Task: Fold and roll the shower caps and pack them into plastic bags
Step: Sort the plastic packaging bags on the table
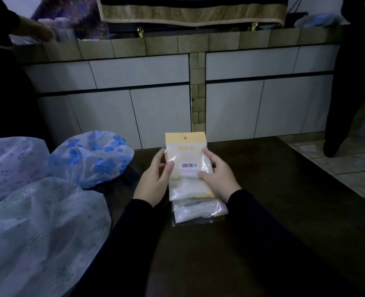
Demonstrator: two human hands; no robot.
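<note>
A clear plastic bag (188, 156) with a yellow header and a barcode label is held tilted up above the dark table (263, 211). My left hand (154, 179) pinches its left edge and my right hand (217, 175) grips its right edge, thumb on the front. Under it lies a small stack of more plastic bags (198, 210). Three shower caps lie at the left: one with blue flowers (91, 157), a pale lilac one (8, 166), and a pale green-patterned one (42, 232) nearest me.
A tiled counter with white panels (156, 99) runs across the back beyond the table's far edge. One person's arm (27, 28) reaches over it at the top left, and another person in dark clothes (349, 93) stands at the right on the tiled floor.
</note>
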